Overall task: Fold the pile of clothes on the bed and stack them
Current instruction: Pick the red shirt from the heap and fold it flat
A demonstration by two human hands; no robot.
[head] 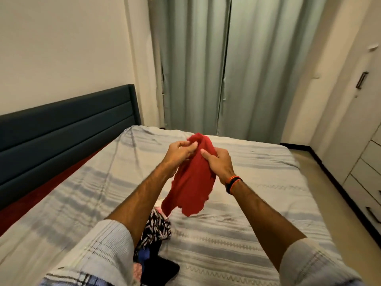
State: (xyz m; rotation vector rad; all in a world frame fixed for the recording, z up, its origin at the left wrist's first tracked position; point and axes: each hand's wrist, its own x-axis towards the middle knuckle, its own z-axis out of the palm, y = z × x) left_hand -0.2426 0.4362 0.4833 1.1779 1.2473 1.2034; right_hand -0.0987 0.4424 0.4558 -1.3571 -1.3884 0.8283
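A red garment (191, 182) hangs in the air above the bed, bunched at its top and loose at its lower edge. My left hand (180, 152) pinches its upper left part. My right hand (218, 162) grips its upper right side, thumb on the cloth. Below my left forearm lies the pile of clothes (156, 230): a black-and-white patterned piece on top, with blue, pink and black pieces nearer to me. My arms partly hide the pile.
The bed (237, 228) has a grey striped cover. A dark blue headboard (68, 124) runs along the left. Green curtains (216, 69) hang behind the bed. A white wardrobe with drawers (365, 162) stands at the right, across a strip of floor.
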